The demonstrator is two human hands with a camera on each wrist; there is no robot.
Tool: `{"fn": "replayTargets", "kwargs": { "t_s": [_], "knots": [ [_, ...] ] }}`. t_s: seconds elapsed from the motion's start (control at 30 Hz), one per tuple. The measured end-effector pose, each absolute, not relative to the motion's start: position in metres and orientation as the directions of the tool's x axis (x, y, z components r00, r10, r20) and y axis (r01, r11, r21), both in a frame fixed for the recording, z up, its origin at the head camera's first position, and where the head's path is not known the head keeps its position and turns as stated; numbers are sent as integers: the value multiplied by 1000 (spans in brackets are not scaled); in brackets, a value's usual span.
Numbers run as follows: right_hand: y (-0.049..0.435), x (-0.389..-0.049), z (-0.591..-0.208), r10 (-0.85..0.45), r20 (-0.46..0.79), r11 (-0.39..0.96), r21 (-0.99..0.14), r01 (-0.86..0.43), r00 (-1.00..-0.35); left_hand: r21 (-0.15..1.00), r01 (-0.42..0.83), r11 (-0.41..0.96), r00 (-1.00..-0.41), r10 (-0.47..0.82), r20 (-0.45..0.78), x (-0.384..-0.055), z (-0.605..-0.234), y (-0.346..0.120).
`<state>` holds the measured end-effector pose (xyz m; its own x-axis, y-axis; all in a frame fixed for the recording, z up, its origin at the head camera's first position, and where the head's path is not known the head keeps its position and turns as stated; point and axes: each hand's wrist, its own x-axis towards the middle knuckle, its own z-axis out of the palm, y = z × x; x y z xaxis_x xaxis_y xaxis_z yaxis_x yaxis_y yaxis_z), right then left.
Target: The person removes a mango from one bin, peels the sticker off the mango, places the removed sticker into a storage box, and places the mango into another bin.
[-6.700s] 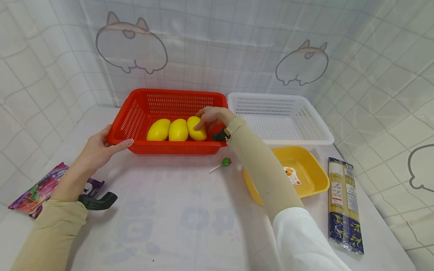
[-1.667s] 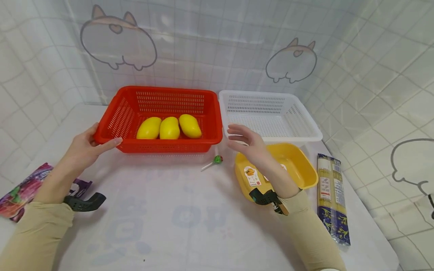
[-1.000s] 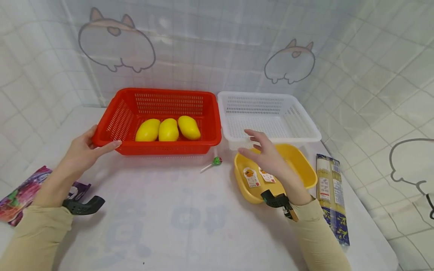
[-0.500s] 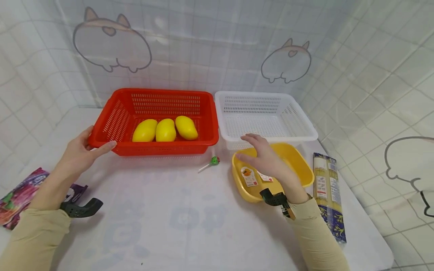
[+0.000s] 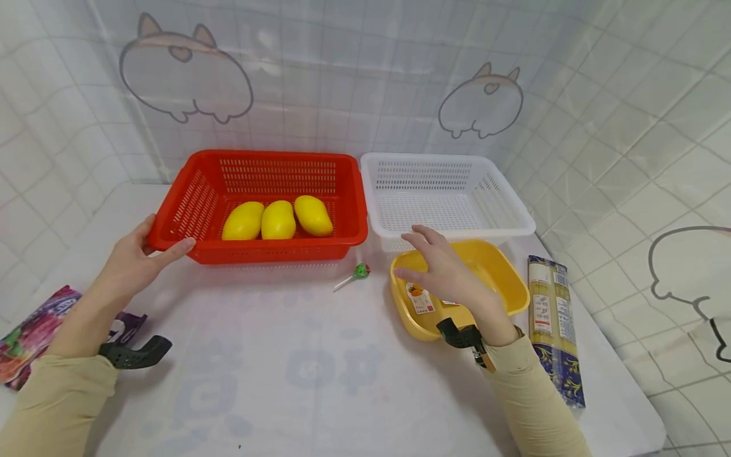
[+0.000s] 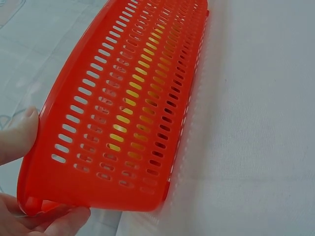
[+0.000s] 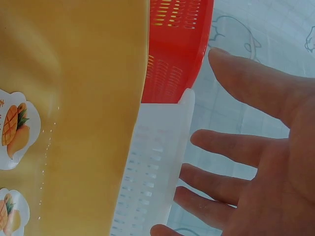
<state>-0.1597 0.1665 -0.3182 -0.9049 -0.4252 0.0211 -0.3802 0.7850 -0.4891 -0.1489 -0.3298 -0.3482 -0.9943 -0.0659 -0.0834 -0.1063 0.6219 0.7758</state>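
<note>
My left hand (image 5: 128, 263) holds the near left corner of the red basket (image 5: 274, 252), thumb on the rim and fingers curled round it in the left wrist view. Inside the basket three yellow mangoes lie in a row: a left mango (image 5: 243, 221), a middle mango (image 5: 278, 220) and a right mango (image 5: 313, 216), which leans at an angle. My right hand (image 5: 442, 266) hovers over the yellow basin (image 5: 497, 270) with its fingers spread and nothing in it. Mango-printed stickers (image 7: 17, 130) show in the basin, partly hidden by that hand in the head view.
Right of the red basket stands a white basket (image 5: 434, 206), behind the basin. A lollipop (image 5: 362, 271) lies in front of the baskets. Packaged noodles (image 5: 551, 317) lie at the right, and a purple bag (image 5: 34, 336) sits at the left under my forearm.
Since the oldest frame my right hand has let go of the right mango and moved right, out of the red basket to above the yellow basin. My left hand keeps its grip.
</note>
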Motion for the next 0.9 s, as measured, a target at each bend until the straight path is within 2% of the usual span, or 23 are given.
{"fn": "replayTargets", "kwargs": {
  "t_s": [0.9],
  "knots": [
    [169, -154, -313, -401, 7, 783, -517, -347, -916, 753, -130, 645, -992, -82, -101, -147, -342, -328]
  ]
}}
